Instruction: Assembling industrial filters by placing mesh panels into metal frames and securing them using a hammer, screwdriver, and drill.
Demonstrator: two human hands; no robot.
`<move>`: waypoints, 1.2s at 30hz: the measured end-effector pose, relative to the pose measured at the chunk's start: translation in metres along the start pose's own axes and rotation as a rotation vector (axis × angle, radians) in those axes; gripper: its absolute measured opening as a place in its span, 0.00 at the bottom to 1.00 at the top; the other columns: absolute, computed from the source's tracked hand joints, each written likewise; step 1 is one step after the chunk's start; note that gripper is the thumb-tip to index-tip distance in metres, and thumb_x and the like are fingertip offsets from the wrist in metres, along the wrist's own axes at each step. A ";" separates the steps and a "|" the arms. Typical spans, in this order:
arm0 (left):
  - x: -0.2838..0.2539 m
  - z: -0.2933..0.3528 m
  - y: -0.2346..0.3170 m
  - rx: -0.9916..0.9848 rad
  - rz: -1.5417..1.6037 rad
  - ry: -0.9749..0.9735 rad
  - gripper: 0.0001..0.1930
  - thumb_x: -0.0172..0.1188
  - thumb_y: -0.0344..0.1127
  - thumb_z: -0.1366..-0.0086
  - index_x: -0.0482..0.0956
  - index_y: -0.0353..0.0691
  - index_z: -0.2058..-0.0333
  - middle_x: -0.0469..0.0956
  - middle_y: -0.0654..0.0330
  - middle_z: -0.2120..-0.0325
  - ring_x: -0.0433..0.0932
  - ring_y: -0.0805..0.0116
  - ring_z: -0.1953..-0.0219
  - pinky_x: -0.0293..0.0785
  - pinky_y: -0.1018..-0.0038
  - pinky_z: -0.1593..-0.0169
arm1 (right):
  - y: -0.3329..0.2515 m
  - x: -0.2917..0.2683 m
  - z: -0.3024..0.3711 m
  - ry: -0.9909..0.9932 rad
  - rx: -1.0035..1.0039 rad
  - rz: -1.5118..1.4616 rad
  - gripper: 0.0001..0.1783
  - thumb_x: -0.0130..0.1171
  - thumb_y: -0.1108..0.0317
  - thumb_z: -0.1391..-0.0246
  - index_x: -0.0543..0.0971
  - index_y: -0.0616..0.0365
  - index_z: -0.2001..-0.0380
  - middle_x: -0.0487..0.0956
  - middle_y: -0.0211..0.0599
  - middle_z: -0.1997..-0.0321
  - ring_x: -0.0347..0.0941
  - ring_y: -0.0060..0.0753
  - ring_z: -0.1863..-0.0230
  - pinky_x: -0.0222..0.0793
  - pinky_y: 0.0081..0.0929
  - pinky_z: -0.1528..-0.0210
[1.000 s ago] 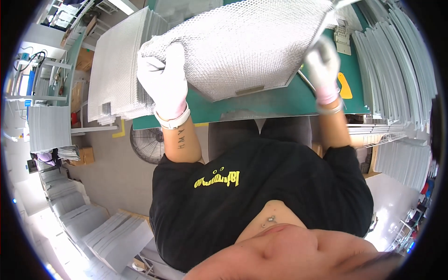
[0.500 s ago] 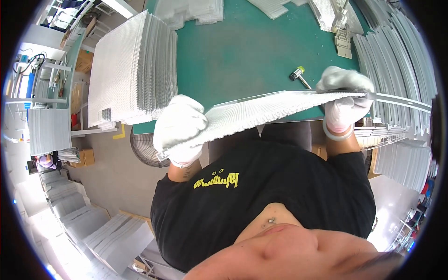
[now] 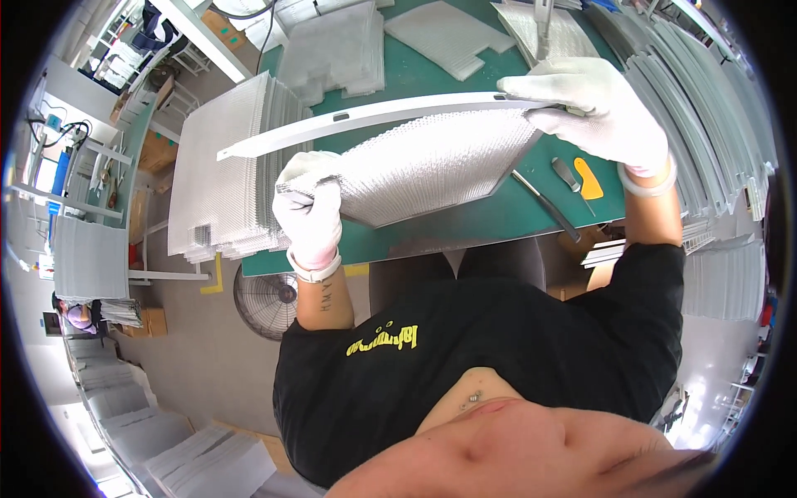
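Between my two white-gloved hands hangs a silvery honeycomb-textured mesh panel (image 3: 432, 166), tilted above the bench. My left hand (image 3: 311, 207) is closed on its left edge, with fingers pinched at the corner. My right hand (image 3: 602, 108) is closed round the panel's far right corner and also grips the end of a long white slotted strip (image 3: 374, 114). From there the strip stretches left past the panel's far edge, its left end free beyond my left hand. Whether strip and panel touch near the right hand is hidden by the fingers.
On the green bench (image 3: 415, 241) lie a dark-handled tool (image 3: 548, 207), a scraper-like tool (image 3: 567, 174) and a yellow plastic piece (image 3: 589, 178). Mesh panels (image 3: 220, 166) are stacked at left, and grey panels (image 3: 681, 133) stand at right. A floor fan (image 3: 266, 303) sits below.
The panel has tipped up and away from my body, showing its broad face. The strip, which pointed right from my right hand, now points left. Both hands have shifted, the right one farther up.
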State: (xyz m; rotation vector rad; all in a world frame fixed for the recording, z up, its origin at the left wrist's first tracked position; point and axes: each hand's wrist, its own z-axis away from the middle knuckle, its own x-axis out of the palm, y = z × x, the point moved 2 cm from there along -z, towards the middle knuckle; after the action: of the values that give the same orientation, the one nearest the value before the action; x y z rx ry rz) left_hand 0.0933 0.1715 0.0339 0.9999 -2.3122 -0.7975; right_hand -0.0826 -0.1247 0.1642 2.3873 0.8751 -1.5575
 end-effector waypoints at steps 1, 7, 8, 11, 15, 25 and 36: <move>-0.002 -0.001 0.002 -0.004 0.014 -0.024 0.07 0.61 0.20 0.43 0.81 0.32 0.64 0.80 0.56 0.65 0.78 0.70 0.63 0.72 0.76 0.58 | -0.004 -0.003 -0.005 0.002 -0.007 0.007 0.25 0.66 0.68 0.45 0.79 0.60 0.43 0.83 0.51 0.53 0.81 0.53 0.59 0.75 0.33 0.54; 0.000 -0.028 0.040 -0.187 -0.222 -0.212 0.10 0.63 0.21 0.44 0.81 0.31 0.62 0.80 0.58 0.68 0.77 0.74 0.67 0.71 0.80 0.63 | -0.017 -0.009 -0.036 -0.286 -0.129 0.111 0.26 0.61 0.65 0.43 0.77 0.60 0.41 0.81 0.51 0.55 0.80 0.52 0.56 0.76 0.36 0.53; 0.002 -0.026 0.039 -0.246 -0.225 -0.161 0.10 0.63 0.21 0.44 0.81 0.29 0.62 0.80 0.58 0.69 0.77 0.73 0.68 0.72 0.78 0.62 | -0.019 -0.006 -0.040 -0.287 -0.133 0.109 0.26 0.61 0.65 0.43 0.77 0.60 0.41 0.81 0.51 0.55 0.80 0.52 0.56 0.76 0.36 0.53; 0.007 -0.020 0.035 -0.080 -0.156 -0.134 0.11 0.64 0.20 0.47 0.82 0.29 0.63 0.81 0.56 0.69 0.78 0.71 0.68 0.74 0.76 0.62 | -0.025 0.010 -0.043 -0.094 -0.190 -0.057 0.18 0.61 0.69 0.45 0.80 0.59 0.51 0.81 0.45 0.59 0.79 0.48 0.62 0.76 0.35 0.58; 0.002 0.005 0.039 0.060 0.031 -0.392 0.09 0.69 0.25 0.48 0.81 0.31 0.66 0.82 0.52 0.70 0.81 0.62 0.68 0.77 0.68 0.65 | -0.079 0.022 -0.035 -0.084 -0.250 0.070 0.09 0.62 0.65 0.50 0.81 0.55 0.66 0.75 0.37 0.76 0.74 0.41 0.77 0.72 0.34 0.77; 0.023 0.059 0.054 -0.043 0.559 -1.130 0.21 0.60 0.49 0.30 0.81 0.34 0.54 0.79 0.52 0.57 0.79 0.55 0.61 0.76 0.58 0.56 | -0.145 0.049 0.033 -0.193 -0.166 -0.082 0.22 0.67 0.60 0.58 0.84 0.40 0.54 0.75 0.31 0.72 0.67 0.21 0.78 0.57 0.19 0.83; 0.046 0.046 -0.154 -0.501 -0.576 -1.195 0.19 0.62 0.41 0.37 0.83 0.37 0.51 0.83 0.50 0.56 0.81 0.51 0.53 0.76 0.64 0.46 | -0.137 0.053 0.043 -0.233 -0.225 -0.164 0.22 0.66 0.62 0.54 0.84 0.39 0.52 0.74 0.31 0.74 0.71 0.25 0.77 0.64 0.21 0.80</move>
State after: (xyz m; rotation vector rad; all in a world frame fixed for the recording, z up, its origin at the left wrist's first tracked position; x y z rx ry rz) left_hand 0.1094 0.0642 -0.0933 1.0930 -2.3571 -2.6200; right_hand -0.1760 -0.0111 0.1230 1.9774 1.1485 -1.6530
